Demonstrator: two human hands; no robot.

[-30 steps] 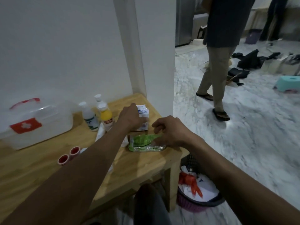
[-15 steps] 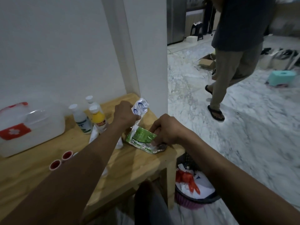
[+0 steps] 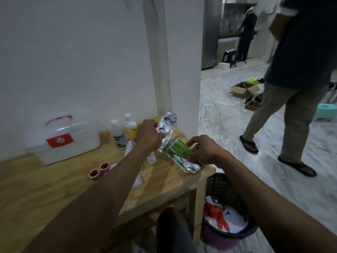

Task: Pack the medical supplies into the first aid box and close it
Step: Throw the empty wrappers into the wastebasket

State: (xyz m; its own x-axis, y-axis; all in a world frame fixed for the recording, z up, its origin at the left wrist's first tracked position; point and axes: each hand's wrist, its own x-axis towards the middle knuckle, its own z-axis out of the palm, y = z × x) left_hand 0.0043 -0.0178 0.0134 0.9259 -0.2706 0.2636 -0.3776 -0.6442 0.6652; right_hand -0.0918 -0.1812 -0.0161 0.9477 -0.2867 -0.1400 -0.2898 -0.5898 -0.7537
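My left hand [image 3: 149,136] grips a silver and blue foil pill strip [image 3: 166,127], raised upright above the wooden table [image 3: 54,187]. My right hand [image 3: 204,151] holds a green and silver foil packet [image 3: 179,155], tilted, its lower end near the table's right edge. The translucent first aid box [image 3: 63,138] with a red handle and red cross label stands shut at the back left. Three small bottles [image 3: 119,134] stand between the box and my hands. Two red-capped tubes [image 3: 99,170] lie by my left forearm. White packets [image 3: 151,158] are partly hidden under that arm.
A white wall and pillar [image 3: 178,70] stand behind the table. A dark basket [image 3: 228,216] with white and red waste sits on the floor right of the table leg. A person in sandals [image 3: 295,99] walks on the marble floor at right.
Both hands have lifted their packets off the table. The blue strip rose higher and the green packet tilted up. The person at right has stepped further right.
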